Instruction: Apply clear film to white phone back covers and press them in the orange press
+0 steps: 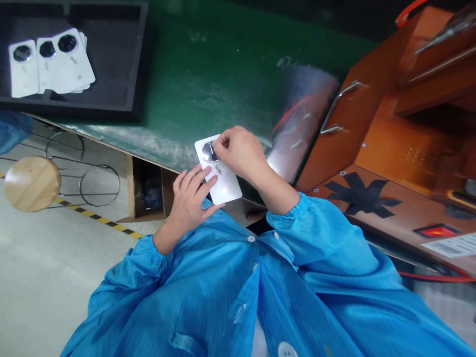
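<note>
A white phone back cover (227, 184) with a dark, shiny round camera area (209, 151) lies tilted at the bench's front edge. My left hand (189, 198) grips it along the left side, fingers across its face and thumb at the lower edge. Over the camera area, the thumb and forefinger of my right hand (241, 151) are pinched together at its right rim. Whatever sits between those fingertips is too small to make out.
At the back left, a black tray (111, 94) holds several similar white covers (67, 64). An orange machine (372, 144) with a metal handle stands at right, beside a clear plastic sheet (301, 109). A wooden stool (32, 183) and an open box (148, 191) are below the green bench (208, 64).
</note>
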`<act>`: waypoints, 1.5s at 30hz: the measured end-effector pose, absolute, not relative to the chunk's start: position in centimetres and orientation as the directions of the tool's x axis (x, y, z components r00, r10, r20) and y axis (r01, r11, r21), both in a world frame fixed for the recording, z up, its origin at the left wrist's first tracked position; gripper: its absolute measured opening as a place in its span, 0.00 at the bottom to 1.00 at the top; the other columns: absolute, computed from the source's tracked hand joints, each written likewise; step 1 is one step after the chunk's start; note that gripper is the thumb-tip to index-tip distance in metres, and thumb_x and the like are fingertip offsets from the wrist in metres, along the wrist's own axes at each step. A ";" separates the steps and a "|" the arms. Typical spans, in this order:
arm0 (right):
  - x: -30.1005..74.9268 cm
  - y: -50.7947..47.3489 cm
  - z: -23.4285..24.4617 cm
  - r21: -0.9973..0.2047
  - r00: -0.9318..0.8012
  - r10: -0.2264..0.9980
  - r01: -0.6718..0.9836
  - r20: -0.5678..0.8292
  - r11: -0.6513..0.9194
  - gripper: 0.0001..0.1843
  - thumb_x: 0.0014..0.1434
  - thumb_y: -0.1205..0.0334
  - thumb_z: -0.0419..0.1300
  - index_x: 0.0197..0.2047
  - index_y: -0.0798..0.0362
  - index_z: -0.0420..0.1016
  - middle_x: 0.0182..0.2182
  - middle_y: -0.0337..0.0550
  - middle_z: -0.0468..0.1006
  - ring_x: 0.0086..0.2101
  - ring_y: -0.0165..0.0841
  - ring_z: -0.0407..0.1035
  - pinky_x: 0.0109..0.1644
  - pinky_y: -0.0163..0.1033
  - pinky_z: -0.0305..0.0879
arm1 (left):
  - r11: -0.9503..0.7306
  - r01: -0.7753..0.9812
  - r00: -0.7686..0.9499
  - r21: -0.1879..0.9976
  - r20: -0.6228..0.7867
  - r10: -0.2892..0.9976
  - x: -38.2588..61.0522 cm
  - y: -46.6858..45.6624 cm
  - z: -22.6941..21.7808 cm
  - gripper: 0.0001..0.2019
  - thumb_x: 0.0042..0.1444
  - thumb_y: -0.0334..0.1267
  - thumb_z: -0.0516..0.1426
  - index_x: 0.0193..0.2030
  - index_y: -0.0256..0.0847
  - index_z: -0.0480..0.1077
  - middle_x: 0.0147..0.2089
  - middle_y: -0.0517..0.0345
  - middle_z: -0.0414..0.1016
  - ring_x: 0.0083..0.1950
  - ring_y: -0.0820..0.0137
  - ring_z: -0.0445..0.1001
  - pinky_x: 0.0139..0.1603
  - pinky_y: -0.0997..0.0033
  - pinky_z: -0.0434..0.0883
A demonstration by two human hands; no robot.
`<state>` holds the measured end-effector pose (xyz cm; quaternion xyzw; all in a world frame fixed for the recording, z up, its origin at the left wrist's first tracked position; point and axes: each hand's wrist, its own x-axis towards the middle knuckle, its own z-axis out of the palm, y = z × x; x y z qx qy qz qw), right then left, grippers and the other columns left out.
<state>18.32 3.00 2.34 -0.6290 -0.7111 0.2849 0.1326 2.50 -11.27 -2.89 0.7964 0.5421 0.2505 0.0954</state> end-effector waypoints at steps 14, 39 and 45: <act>18.2 2.2 2.9 -0.517 -0.181 0.981 0.847 -0.070 0.120 0.07 0.68 0.61 0.64 0.47 0.53 0.76 0.53 0.54 0.76 0.48 0.45 0.73 0.48 0.46 0.67 | -0.422 0.823 0.312 0.380 0.320 0.895 2.3 -11.2 -2.7 0.33 0.66 0.62 0.63 0.70 0.46 0.70 0.73 0.42 0.73 0.78 0.47 0.66 0.79 0.44 0.55; 32.7 -15.3 8.9 -0.241 -0.221 0.549 0.725 0.806 0.645 0.16 0.78 0.68 0.52 0.52 0.58 0.82 0.46 0.50 0.87 0.53 0.37 0.80 0.56 0.44 0.76 | -0.381 0.557 0.115 0.738 0.386 0.915 3.1 -3.6 7.9 0.13 0.69 0.49 0.60 0.48 0.44 0.82 0.48 0.53 0.84 0.51 0.61 0.81 0.57 0.61 0.75; 38.2 -20.3 8.7 -0.234 0.008 0.527 0.902 0.850 0.364 0.13 0.75 0.70 0.55 0.50 0.56 0.81 0.41 0.49 0.88 0.46 0.35 0.83 0.46 0.42 0.74 | -0.298 0.445 0.508 0.844 0.035 0.860 13.6 2.9 11.6 0.25 0.60 0.62 0.63 0.47 0.41 0.83 0.43 0.49 0.85 0.39 0.62 0.80 0.41 0.66 0.75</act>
